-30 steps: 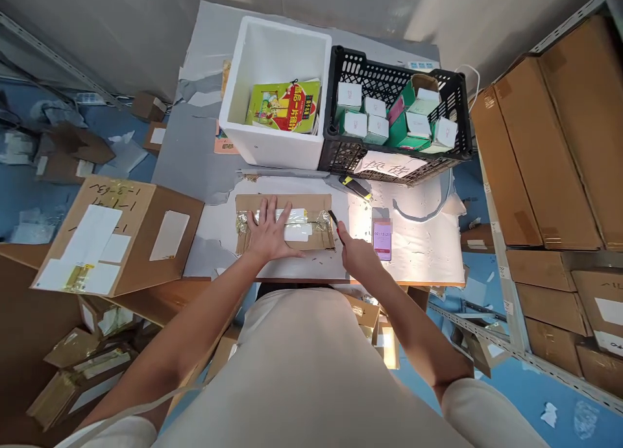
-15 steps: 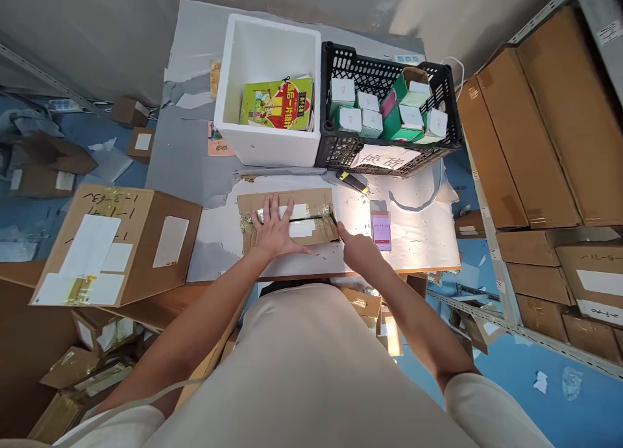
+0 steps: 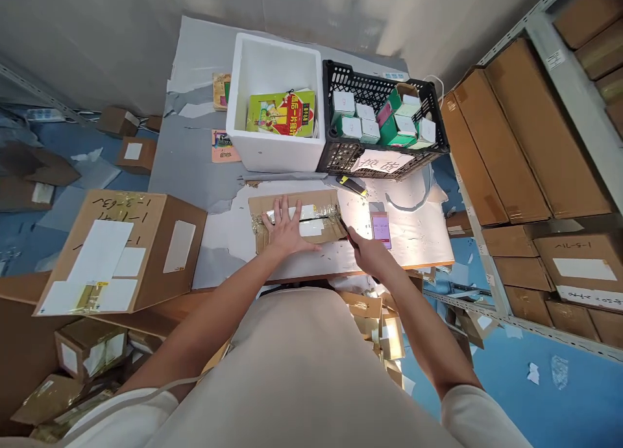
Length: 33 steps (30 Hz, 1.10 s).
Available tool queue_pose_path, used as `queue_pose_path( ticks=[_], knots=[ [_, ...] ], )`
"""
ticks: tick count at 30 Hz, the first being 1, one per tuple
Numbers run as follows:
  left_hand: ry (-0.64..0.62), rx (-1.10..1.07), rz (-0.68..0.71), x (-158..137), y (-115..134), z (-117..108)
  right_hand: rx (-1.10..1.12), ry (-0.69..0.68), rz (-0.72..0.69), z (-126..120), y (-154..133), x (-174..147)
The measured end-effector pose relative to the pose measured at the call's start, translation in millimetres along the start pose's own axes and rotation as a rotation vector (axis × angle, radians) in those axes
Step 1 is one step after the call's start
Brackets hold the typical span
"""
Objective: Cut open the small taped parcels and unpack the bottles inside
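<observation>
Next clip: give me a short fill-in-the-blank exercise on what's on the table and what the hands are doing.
1. The left hand lies flat on a taped ____ parcel.
2. The right hand holds a cutter at the parcel's ____ end.
3. The black crate stands to the ____ of the white foam box.

Missing words: cardboard; right; right

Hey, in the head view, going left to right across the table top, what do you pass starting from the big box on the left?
Big cardboard box → left hand flat on the taped parcel → right hand gripping a cutter → phone → shelf of cartons.
</observation>
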State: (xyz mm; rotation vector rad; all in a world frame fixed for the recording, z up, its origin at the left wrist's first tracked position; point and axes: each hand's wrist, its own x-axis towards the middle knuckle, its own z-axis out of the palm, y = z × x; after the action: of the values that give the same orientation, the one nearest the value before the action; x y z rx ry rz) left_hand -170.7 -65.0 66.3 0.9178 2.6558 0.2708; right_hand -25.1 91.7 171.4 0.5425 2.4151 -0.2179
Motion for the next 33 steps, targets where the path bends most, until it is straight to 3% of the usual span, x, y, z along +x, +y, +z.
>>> queue_pose_path(
  ticks=[4,8,12,13,15,17,20,23,26,29,33],
  knots=[
    [0.01,-0.021,0.029,-5,1,-5,0.227,0.132,0.054,20,15,-25],
    [0.065,-0.045,0.059,-4,-7,-22,0.95,0.335,0.133,65,14,-22],
    [0.226,-0.099,0.043,19,-45,-38,1.633,0.42,0.173,109,-11,6],
    [0.229,-0.128,0.023,26,-58,-41,1.741,0.431,0.185,115,-18,14],
    [0.115,-0.228,-0.021,39,-81,-42,1.874,0.441,0.189,119,-29,26],
    [0.032,-0.317,-0.06,45,-99,-41,1.921,0.446,0.155,114,-37,37],
    [0.042,-0.372,-0.156,33,-112,-35,1.943,0.494,0.072,94,-42,57],
    [0.077,-0.396,-0.259,2,-114,-24,1.946,0.498,-0.003,71,-42,81],
    [0.09,-0.5,-0.344,-35,-106,-6,1.865,0.415,-0.049,59,-42,94],
    [0.097,-0.677,-0.376,-65,-91,15,1.655,0.369,-0.034,65,-42,85],
    [0.079,-0.806,-0.389,-81,-75,31,1.474,0.354,0.001,89,-40,58]
  ],
)
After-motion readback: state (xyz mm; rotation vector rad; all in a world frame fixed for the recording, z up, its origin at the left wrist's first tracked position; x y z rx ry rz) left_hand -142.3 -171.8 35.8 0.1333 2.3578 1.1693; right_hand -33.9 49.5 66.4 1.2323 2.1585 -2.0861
